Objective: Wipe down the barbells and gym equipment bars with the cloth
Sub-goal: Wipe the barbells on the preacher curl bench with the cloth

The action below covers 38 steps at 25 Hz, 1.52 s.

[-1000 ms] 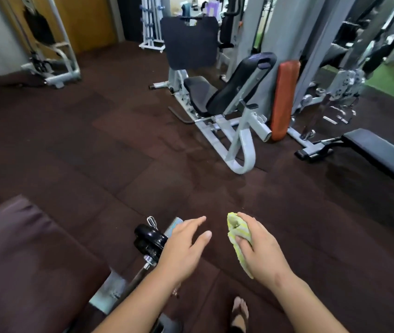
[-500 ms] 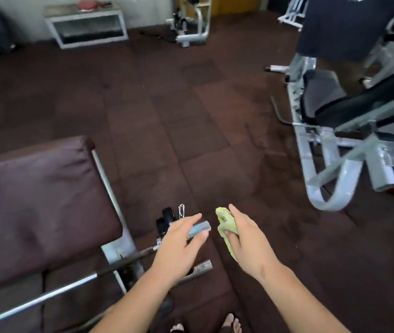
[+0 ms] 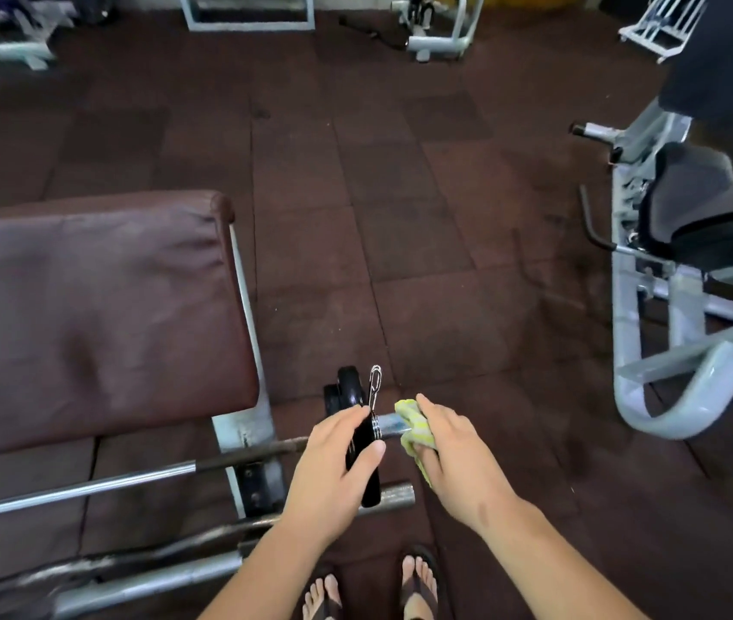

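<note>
Yellow-green cloth (image 3: 416, 429) is bunched in the right hand (image 3: 454, 458), grip pinched around it and pressed on the bare sleeve end (image 3: 389, 425) of the barbell (image 3: 87, 485), which runs off to the left under the bench pad (image 3: 87, 315). Left hand (image 3: 333, 467) is curled over the small black plate (image 3: 362, 458) next to the spring collar (image 3: 374, 387), grip closed loosely on the plate's rim, looks like it's just steadying things.

What I'd worry about: the sleeve probably spins, so a hard wipe might just turn it instead of cleaning. Also that collar's wire handle sticks up right beside the cloth, easy snag. And the feet (image 3: 373, 588) are in open sandals directly below the bar end, so if the bar rolls off its rest, ouch.

Room-wise, floor (image 3: 355, 217) to the right and far side is open; the grey machine frame (image 3: 668, 373) sits well apart on the right. Another bar (image 3: 396, 494) lies just near of the hands.
</note>
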Each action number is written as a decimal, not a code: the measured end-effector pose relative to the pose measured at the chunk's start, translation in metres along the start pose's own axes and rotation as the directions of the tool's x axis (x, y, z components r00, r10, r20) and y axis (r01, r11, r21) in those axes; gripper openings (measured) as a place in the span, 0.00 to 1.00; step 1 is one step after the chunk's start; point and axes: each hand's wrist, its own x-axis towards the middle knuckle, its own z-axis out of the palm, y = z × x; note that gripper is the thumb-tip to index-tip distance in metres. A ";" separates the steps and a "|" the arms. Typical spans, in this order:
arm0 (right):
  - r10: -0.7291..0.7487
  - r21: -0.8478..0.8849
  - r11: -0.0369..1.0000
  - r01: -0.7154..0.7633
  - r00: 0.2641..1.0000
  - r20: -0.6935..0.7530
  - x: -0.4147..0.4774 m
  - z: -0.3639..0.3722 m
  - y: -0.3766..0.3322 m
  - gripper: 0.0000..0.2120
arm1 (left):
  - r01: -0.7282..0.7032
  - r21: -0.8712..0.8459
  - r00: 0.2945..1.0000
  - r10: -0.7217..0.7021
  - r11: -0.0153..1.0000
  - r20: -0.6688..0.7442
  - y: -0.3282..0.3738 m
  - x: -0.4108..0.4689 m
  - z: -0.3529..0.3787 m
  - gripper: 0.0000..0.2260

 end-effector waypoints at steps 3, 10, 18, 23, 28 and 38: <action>-0.035 -0.023 0.999 0.036 0.998 0.043 0.023 0.020 0.012 0.31 | 0.032 0.010 0.998 -0.031 0.999 -0.061 -0.015 0.000 0.010 0.27; -0.046 -0.123 0.991 0.059 0.994 0.104 0.084 0.095 0.059 0.30 | 0.003 -0.037 0.984 -0.010 0.999 -0.176 -0.029 0.015 0.038 0.23; -0.191 -0.272 0.944 0.184 0.982 0.001 0.053 0.126 0.094 0.29 | -0.003 0.177 0.981 0.037 0.984 -0.192 -0.052 0.035 0.062 0.21; -0.053 -0.372 0.928 0.036 0.998 -0.036 0.099 0.130 0.073 0.28 | -0.033 0.294 0.988 0.076 0.955 -0.136 -0.064 0.044 0.062 0.22; -0.132 -0.318 0.941 0.112 0.990 -0.040 0.056 0.144 0.072 0.27 | -0.045 0.304 0.988 0.087 0.952 -0.127 -0.066 0.043 0.060 0.22; -0.026 -0.340 0.940 -0.002 0.997 -0.077 0.107 0.135 0.066 0.25 | -0.035 0.293 0.990 0.073 0.956 -0.120 -0.066 0.043 0.059 0.22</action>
